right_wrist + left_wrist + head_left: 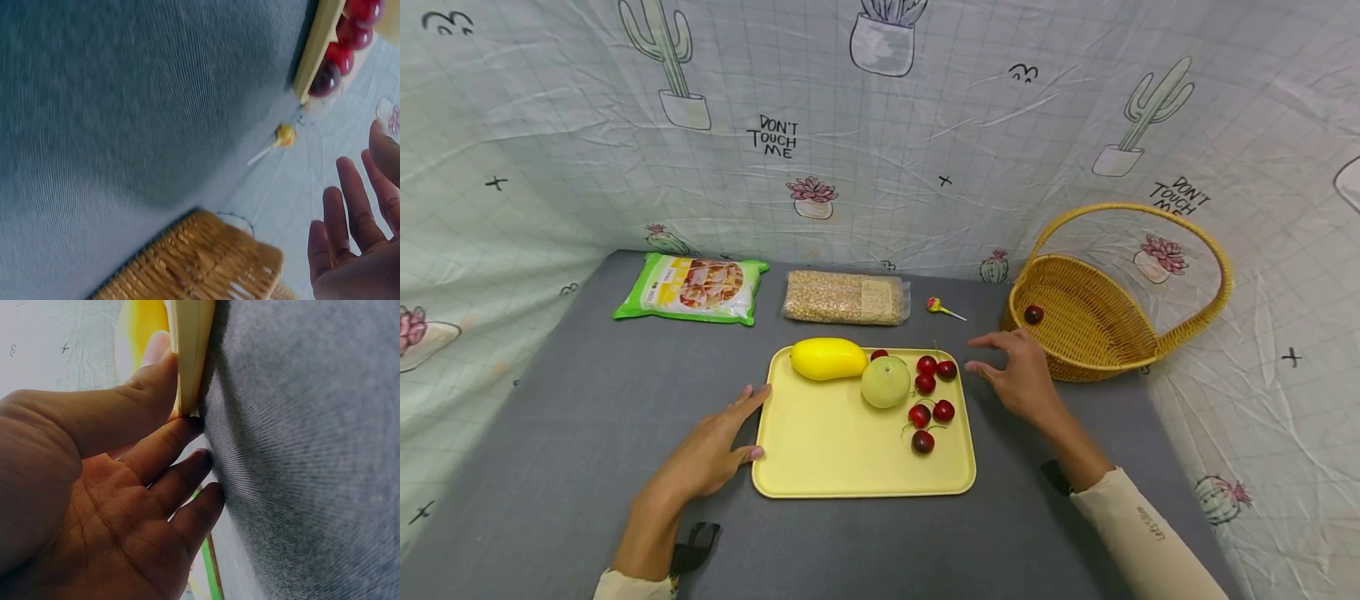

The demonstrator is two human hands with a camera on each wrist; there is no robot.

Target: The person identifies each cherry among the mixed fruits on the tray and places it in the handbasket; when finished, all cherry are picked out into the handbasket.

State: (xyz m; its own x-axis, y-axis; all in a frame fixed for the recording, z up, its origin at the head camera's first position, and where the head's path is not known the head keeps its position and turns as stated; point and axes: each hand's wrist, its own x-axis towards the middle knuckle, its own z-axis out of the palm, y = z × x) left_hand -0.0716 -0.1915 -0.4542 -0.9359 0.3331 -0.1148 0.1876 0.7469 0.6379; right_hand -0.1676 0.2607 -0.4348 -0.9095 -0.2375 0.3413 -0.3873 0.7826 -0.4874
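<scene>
At the left edge of a pale yellow tray [820,458], my left hand [703,450] touches the side. In the left wrist view its thumb [156,353] lies over the tray's rim and the other fingers extend beneath, lightly bent. My right hand [1022,375] hovers with nothing in it between the tray and a wicker basket [1097,333], thumb and fingers apart. Several dark red cherries [922,442] lie on the tray's right side, by a round pale green fruit [883,385]. A yellow mango [827,359] lies at the back left. One cherry [1033,315] is in the basket.
Behind the tray lie a green packet [700,287], a clear bag of pale grains or beans [842,297] and a lollipop [934,305]. The basket's tall handle [1221,283] arches up at the right. A printed cloth [880,167] hangs behind the grey table [587,400].
</scene>
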